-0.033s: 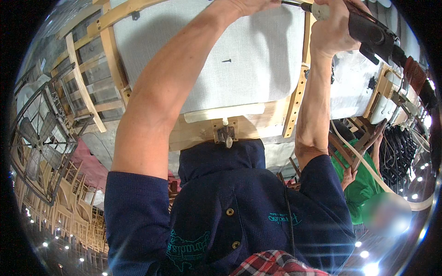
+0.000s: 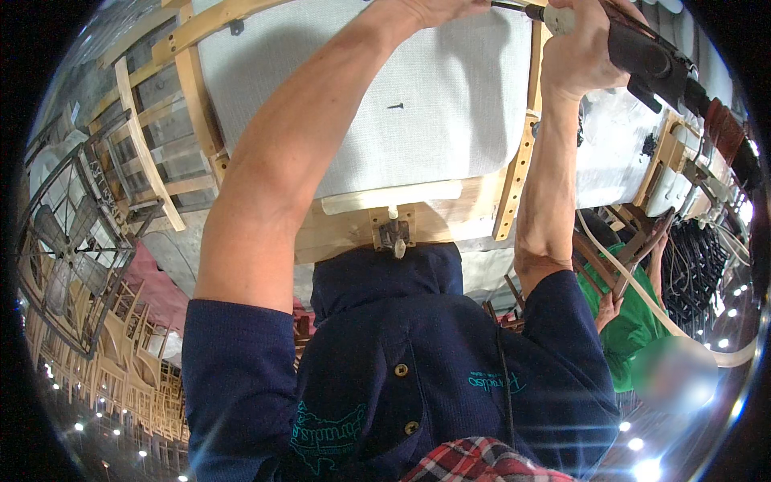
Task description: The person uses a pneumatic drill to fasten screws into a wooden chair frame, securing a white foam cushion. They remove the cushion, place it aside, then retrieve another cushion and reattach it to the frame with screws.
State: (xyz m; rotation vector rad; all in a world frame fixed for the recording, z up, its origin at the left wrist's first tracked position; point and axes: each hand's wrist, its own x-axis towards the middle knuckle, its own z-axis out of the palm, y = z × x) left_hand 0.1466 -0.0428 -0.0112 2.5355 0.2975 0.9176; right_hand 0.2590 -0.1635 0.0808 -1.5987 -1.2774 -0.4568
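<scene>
My right hand point(image 2: 578, 48) is closed around a black power tool point(image 2: 652, 64) at the top right, with the tool's thin tip pointing left along the top edge. My left hand point(image 2: 438, 8) reaches up beside that tip and is mostly cut off by the frame edge, so I cannot make out its grip. Both hands are at the far edge of a pale grey upholstered seat panel point(image 2: 434, 112) set in a light wooden frame point(image 2: 518, 185). A small dark screw point(image 2: 395, 105) lies on the fabric. A metal fitting point(image 2: 393, 237) sits on the frame's near edge.
A person in a green shirt point(image 2: 634, 329) works at the right, near a cream hose point(image 2: 642, 297). Wooden chair frames point(image 2: 152, 153) stand at the left and more are stacked lower left point(image 2: 120, 377). A caged fan point(image 2: 64, 241) is at the far left.
</scene>
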